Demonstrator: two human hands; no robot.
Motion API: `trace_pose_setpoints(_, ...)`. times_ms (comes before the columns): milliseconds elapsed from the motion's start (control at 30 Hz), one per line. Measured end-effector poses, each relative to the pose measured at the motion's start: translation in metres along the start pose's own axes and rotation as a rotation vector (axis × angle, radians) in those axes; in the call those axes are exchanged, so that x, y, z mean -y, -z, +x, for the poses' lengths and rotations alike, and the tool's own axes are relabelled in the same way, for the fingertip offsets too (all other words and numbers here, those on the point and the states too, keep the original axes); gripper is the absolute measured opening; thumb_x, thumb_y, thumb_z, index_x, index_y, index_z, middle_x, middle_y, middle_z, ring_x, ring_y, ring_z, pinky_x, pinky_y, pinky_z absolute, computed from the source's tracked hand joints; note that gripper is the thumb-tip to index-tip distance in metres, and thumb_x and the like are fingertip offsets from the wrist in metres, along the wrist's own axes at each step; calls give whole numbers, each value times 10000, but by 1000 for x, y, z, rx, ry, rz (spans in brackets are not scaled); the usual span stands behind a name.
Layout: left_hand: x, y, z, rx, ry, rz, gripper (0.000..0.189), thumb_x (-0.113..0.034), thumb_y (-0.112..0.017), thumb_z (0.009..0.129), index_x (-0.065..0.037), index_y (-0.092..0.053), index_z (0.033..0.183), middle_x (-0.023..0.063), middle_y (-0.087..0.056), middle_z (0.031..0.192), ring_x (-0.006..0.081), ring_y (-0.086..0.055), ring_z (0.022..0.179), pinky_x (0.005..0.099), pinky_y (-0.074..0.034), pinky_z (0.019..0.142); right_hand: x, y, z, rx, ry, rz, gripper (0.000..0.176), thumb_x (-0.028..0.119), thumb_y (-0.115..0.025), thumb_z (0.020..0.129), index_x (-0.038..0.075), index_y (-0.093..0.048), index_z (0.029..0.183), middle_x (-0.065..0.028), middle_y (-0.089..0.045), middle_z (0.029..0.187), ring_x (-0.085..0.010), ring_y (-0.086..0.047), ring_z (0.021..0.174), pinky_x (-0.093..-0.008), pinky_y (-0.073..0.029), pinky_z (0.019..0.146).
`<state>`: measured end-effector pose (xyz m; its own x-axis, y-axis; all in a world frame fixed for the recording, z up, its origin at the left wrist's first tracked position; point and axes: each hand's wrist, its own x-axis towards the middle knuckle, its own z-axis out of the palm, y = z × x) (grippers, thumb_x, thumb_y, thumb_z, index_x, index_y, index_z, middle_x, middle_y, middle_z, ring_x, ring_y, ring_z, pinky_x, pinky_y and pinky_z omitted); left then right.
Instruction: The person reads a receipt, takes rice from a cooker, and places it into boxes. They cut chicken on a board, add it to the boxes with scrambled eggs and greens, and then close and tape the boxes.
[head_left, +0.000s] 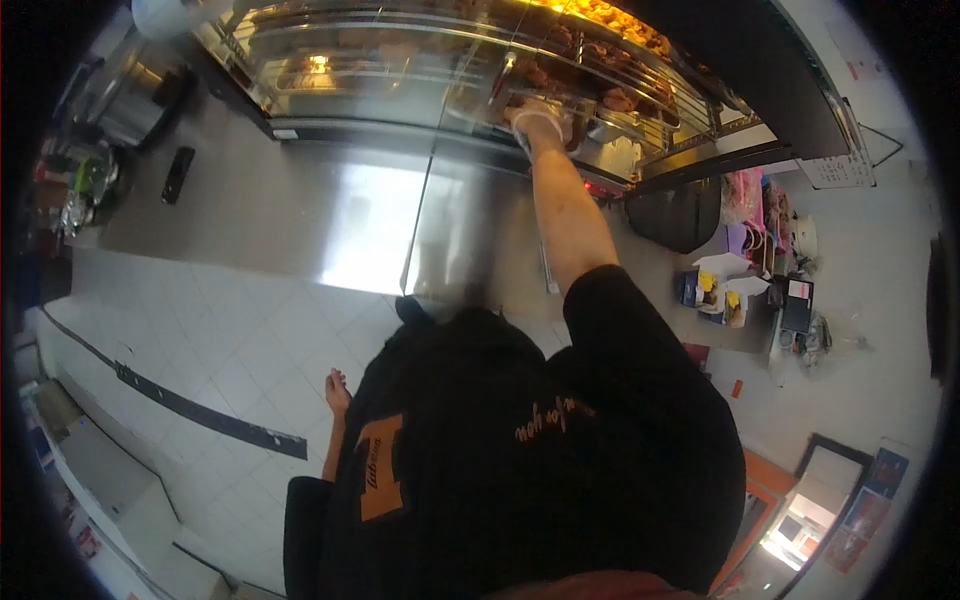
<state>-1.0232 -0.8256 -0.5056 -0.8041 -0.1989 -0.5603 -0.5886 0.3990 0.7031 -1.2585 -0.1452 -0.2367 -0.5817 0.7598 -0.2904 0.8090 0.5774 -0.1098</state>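
My right hand [540, 124], in a clear plastic glove, reaches into a lit glass food display cabinet [350, 125]. It is beside pieces of browned, fried-looking food [620, 100] on the wire shelves. Blur and the cabinet's contents hide my right fingertips, so I cannot see whether they grip anything. My left hand [337, 388] hangs low at my side over the tiled floor, bare, with fingers loosely bent and apart and nothing in it. Brighter yellow-orange food [625, 22] sits under the lamp on the upper shelf.
A steel counter [270, 205] runs below the cabinet, with a black handheld object [178, 175] on its left part. A large metal pot [140, 95] stands at far left. On the right are a black container [675, 215] and open boxes [725, 290] with yellow items.
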Motion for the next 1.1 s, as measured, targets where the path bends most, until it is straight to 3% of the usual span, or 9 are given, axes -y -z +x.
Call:
trace_pose_setpoints(167,29,-4,-11,-27,35,46,624,-558,-452,976,33,-630,1067,127,-662,953,206,-585,843,337,-480,779,-11,-4,-13,-101,295,-236,496,413,-517,948,128,-534,1354,-162,-491,1428,-323,-508,1286,-432,-447,1028)
trace_pose_setpoints(267,34,-13,-5,-24,73,63,614,-553,-448,978,21,-640,1077,114,-673,929,204,-598,806,336,-483,757,-44,-27,20,-239,370,-222,442,392,-538,937,118,-586,1281,-138,-569,1351,-362,-575,1198,-510,-486,957)
trace_pose_setpoints(400,16,-21,-12,-18,93,138,605,-548,-449,977,14,-646,1086,127,-691,936,207,-616,787,334,-486,744,-59,-29,38,-79,215,43,450,386,-639,789,203,-656,1199,-100,-584,1343,-321,-589,1192,-442,-470,991)
trace_pose_setpoints(500,15,-18,-3,3,65,151,600,-541,-443,975,11,-646,1093,144,-698,955,218,-634,838,340,-485,763,-55,-19,15,-143,286,145,423,314,-653,765,116,-665,1138,-208,-657,1157,-367,-623,1085,-434,-513,902)
trace_pose_setpoints(700,-8,-12,7,11,22,127,589,-527,-443,976,13,-642,1099,142,-692,989,238,-633,933,357,-480,834,-75,-26,-31,-703,566,146,247,161,-630,783,102,-667,1020,-158,-666,1034,-351,-637,950,-449,-531,841)
trace_pose_setpoints(800,-7,-12,1,9,20,149,592,-528,-442,979,17,-639,1099,149,-689,998,242,-632,948,354,-480,841,-96,-22,-21,-904,1052,-390,180,88,-608,781,111,-661,951,-123,-642,952,-319,-629,901,-438,-542,809)
trace_pose_setpoints(1000,3,-26,1,30,43,123,599,-536,-446,979,19,-641,1095,159,-690,1005,240,-639,924,344,-486,822,-104,15,-60,-1039,1132,-300,137,90,-705,691,113,-609,786,-79,-619,1021,-263,-610,924,-355,-531,793)
trace_pose_setpoints(1067,3,-27,-1,27,46,140,595,-534,-449,978,16,-643,1091,157,-692,1006,236,-639,906,341,-487,814,-111,8,-110,-804,629,540,111,91,-702,744,86,-608,803,-116,-630,889,-310,-620,799,-390,-536,739)
trace_pose_setpoints(1100,7,-27,-2,18,51,122,596,-536,-451,977,16,-642,1094,157,-693,1007,234,-639,903,343,-488,813,-130,-8,-121,-864,445,583,116,101,-703,761,71,-612,826,-115,-628,835,-299,-619,753,-396,-537,722)
